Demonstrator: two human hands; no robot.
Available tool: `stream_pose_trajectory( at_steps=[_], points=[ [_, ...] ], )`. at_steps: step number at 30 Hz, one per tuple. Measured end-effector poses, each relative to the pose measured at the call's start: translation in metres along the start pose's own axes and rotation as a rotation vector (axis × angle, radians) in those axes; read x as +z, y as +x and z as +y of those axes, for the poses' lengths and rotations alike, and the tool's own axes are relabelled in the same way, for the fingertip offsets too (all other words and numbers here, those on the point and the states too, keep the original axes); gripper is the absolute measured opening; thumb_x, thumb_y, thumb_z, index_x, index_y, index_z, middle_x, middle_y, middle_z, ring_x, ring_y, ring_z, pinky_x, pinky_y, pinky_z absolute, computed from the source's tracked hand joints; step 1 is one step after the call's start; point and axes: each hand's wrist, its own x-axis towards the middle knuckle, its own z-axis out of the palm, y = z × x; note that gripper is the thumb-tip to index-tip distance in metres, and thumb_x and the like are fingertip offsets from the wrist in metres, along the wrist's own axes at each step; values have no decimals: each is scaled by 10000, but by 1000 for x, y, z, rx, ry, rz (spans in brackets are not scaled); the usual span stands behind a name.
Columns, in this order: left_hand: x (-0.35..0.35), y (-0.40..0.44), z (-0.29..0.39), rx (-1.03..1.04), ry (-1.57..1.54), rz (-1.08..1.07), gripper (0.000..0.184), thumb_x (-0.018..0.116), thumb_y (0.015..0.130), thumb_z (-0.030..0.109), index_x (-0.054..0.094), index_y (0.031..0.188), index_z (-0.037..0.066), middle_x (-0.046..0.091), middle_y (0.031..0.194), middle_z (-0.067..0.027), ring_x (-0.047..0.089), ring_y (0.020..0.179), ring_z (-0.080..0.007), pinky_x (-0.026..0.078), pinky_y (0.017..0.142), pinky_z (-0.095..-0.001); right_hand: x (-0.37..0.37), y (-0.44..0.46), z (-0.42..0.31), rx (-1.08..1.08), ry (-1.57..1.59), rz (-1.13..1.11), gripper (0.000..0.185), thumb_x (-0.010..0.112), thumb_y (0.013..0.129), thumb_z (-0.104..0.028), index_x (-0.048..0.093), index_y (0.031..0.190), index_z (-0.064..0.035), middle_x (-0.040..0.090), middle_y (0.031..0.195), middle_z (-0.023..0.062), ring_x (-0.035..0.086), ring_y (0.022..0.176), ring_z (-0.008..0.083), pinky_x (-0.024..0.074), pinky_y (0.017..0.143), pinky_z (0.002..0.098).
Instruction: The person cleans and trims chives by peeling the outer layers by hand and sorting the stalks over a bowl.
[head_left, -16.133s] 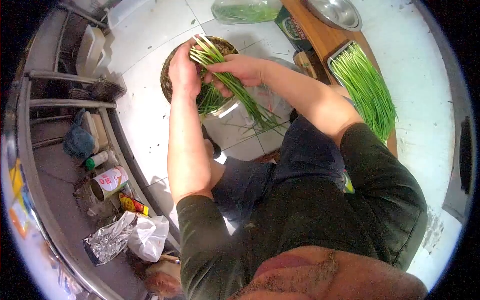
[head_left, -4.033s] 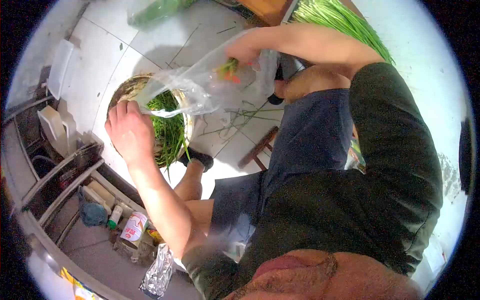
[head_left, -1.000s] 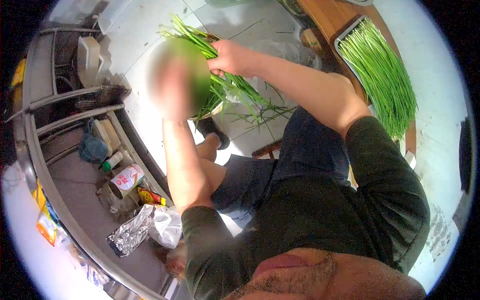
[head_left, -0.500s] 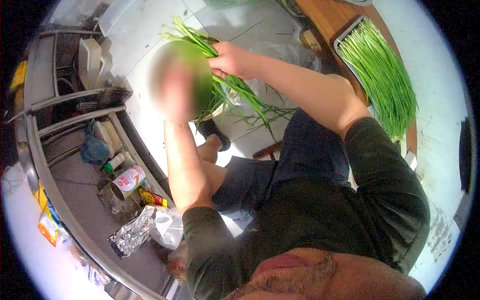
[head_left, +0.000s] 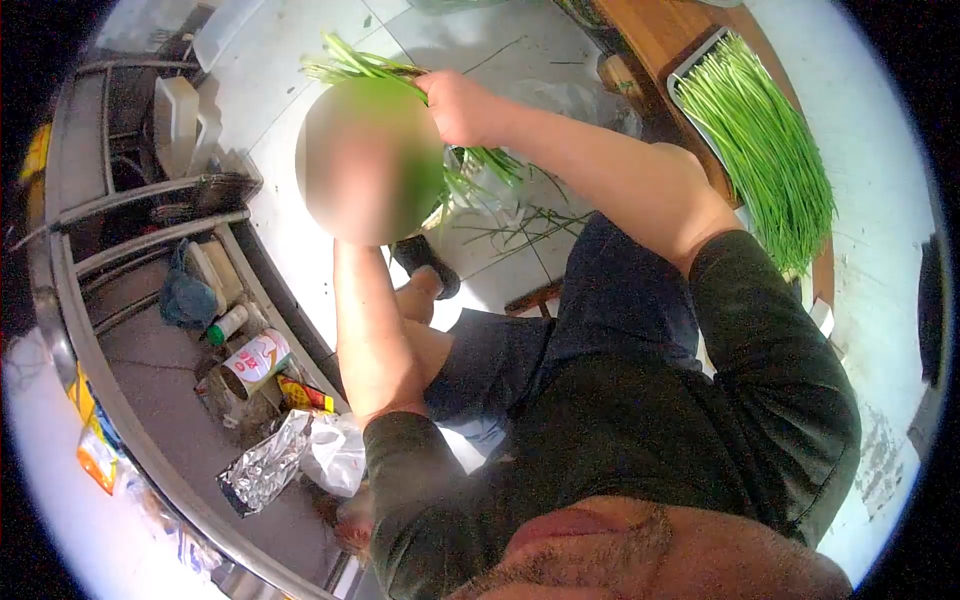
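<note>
A bunch of garlic chives, long green stalks with pale ends, is held up over the floor. My right hand is closed on the bunch, its fingers curled in at the stalks. My left hand is beside the bunch, but a round blur covers its fingers and the middle of the stalks. Green leaf ends hang out below my right hand. Loose green blades lie scattered on the floor beneath. To the right, a tray holds a thick, neatly aligned pile of chives.
The tray rests on a wooden bench. Clear plastic lies on the tiled floor. At left stands a metal-framed shelf with a can, crumpled foil, a white plastic bag and a blue cloth.
The bunch has shifted slightly left and lies flatter. My right hand has moved a little up and right, and fewer leaf ends show below it. The blur still covers my left hand.
</note>
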Motion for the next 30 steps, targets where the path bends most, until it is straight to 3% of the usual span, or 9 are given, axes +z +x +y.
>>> stream_pose_trajectory(
  at_steps=[3, 9, 15, 18, 22, 23, 26, 29, 30],
  points=[
    [1, -1, -1, 8, 31, -6, 251, 539, 954, 182, 571, 1161, 43, 601, 1102, -82, 574, 985, -173, 475, 849, -312, 2, 2, -2, -41, 8, 37, 353, 620, 899, -272, 610, 1064, 39, 656, 885, 21, 540, 801, 73, 466, 702, 277],
    [2, 1, -5, 33, 102, -29, 272, 543, 952, 184, 567, 1183, 42, 600, 1133, -93, 577, 1013, -185, 476, 867, -324, -11, 1, -29, 196, 252, -3, 329, 644, 872, -251, 628, 1048, 26, 640, 834, 34, 540, 721, 73, 447, 623, 265],
    [1, 1, -10, 73, 227, -58, 293, 547, 950, 185, 562, 1205, 42, 599, 1163, -105, 580, 1040, -197, 476, 885, -336, -16, 8, -22, 499, 622, 11, 187, 663, 816, -216, 608, 836, -38, 538, 642, 14, 477, 534, 106, 379, 515, 267],
    [-3, 2, -11, 84, 293, -88, 304, 549, 949, 186, 560, 1216, 42, 598, 1178, -111, 581, 1053, -203, 476, 894, -342, -33, 11, -35, 471, 725, 131, 205, 675, 745, -199, 620, 717, -3, 571, 653, 59, 493, 526, 129, 380, 509, 295],
    [-6, 1, -12, -81, -103, -71, 348, 555, 953, 218, 538, 1245, 31, 594, 1189, -99, 574, 1066, -200, 475, 901, -342, -55, 14, -43, 252, 733, 294, 237, 708, 774, -212, 604, 850, -13, 515, 615, 11, 459, 497, 95, 359, 482, 258],
    [-7, 1, -13, -142, -238, -67, 360, 557, 954, 227, 533, 1253, 28, 593, 1191, -95, 573, 1070, -199, 474, 903, -342, -58, 18, -46, 329, 702, 356, 186, 593, 890, -220, 586, 816, -49, 522, 617, 32, 490, 527, 135, 395, 481, 306],
    [-11, 0, -13, -311, -518, -24, 396, 562, 957, 251, 516, 1274, 20, 589, 1199, -86, 568, 1079, -197, 474, 908, -343, -56, 16, -61, 340, 706, 516, 158, 597, 866, -174, 543, 757, -74, 493, 549, 33, 465, 486, 141, 398, 485, 307],
    [-18, 1, -5, -468, -633, 54, 409, 580, 947, 260, 516, 1271, 18, 597, 1170, -80, 577, 1036, -186, 485, 875, -332, -47, 26, -47, 365, 517, 596, 164, 626, 846, -197, 563, 769, -67, 497, 573, 37, 475, 493, 146, 396, 478, 346],
    [-20, 2, -3, -521, -664, 83, 410, 589, 942, 261, 518, 1266, 19, 601, 1153, -78, 583, 1013, -182, 492, 858, -327, -42, 26, -49, 365, 510, 487, 172, 659, 826, -197, 584, 834, -42, 507, 591, 27, 471, 494, 126, 385, 476, 314]
  ],
)
